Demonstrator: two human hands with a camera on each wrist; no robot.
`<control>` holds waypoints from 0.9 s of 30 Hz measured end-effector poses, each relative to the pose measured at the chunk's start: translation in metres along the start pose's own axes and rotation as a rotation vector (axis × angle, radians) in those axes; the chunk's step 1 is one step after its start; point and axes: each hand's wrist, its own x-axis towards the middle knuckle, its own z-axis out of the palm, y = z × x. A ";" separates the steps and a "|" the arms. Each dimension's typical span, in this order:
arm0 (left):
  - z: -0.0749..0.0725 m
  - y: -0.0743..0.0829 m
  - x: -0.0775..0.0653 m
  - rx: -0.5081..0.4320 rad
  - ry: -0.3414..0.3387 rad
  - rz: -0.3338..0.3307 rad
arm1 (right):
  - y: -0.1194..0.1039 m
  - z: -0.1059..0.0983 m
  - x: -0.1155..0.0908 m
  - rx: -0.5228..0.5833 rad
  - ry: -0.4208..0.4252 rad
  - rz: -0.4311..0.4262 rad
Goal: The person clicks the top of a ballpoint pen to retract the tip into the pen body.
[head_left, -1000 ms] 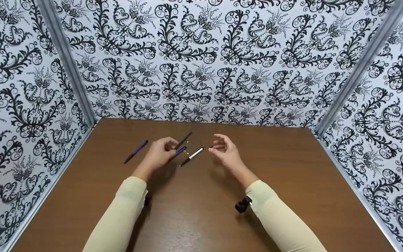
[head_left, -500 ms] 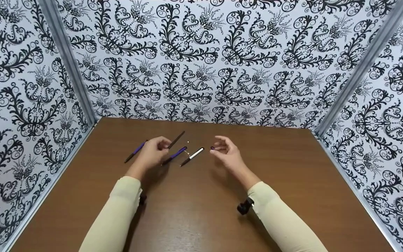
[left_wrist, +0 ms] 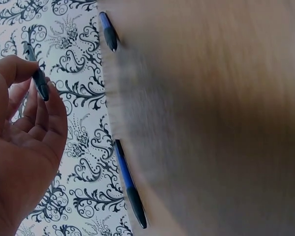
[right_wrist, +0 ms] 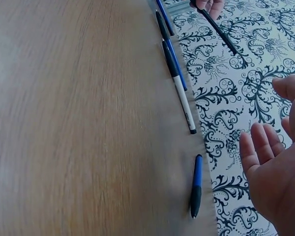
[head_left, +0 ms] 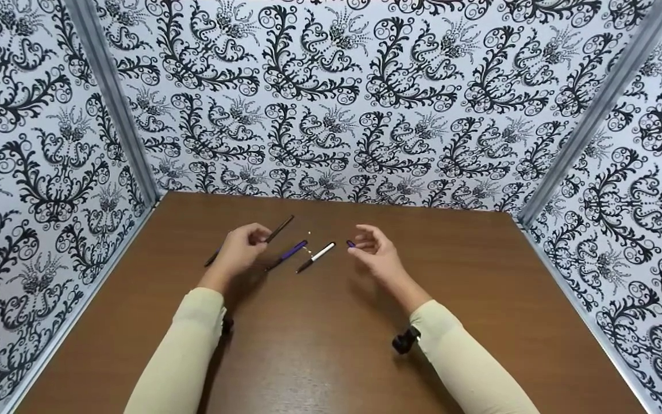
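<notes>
My left hand (head_left: 242,250) pinches a dark pen (head_left: 280,228) between thumb and fingers, holding it above the table; in the left wrist view the pen (left_wrist: 39,78) slants beyond the thumb. Just right of that hand lies a blue pen with a black grip (head_left: 287,255), and beside it a white pen with a black grip (head_left: 316,257). Another blue pen (head_left: 212,257) is mostly hidden behind the left hand. My right hand (head_left: 378,251) hovers with loosely bent fingers and holds nothing. Below it rests one more blue pen (right_wrist: 196,186), only its end showing in the head view.
The brown wooden table (head_left: 319,345) is enclosed by patterned white-and-black walls (head_left: 331,115) at the back and both sides. Grey metal posts (head_left: 115,109) stand in the corners. Tiny pale specks show near the middle pens.
My left hand has moved left with the dark pen, uncovering the blue pen in the middle and covering the far-left one. My right hand has shifted slightly right, exposing a pen end.
</notes>
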 end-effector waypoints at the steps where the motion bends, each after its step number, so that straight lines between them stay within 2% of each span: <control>1: -0.001 0.000 0.000 0.003 0.004 0.001 | 0.000 0.000 0.000 0.003 0.001 0.000; 10: -0.013 -0.001 -0.001 0.029 0.042 0.035 | 0.000 -0.001 -0.001 0.008 0.012 -0.001; 16: -0.019 -0.005 0.000 0.042 0.045 0.026 | 0.000 -0.003 -0.001 0.019 0.014 0.013; 27: -0.021 -0.009 0.001 0.100 0.040 0.053 | 0.000 -0.004 -0.003 -0.008 0.013 0.018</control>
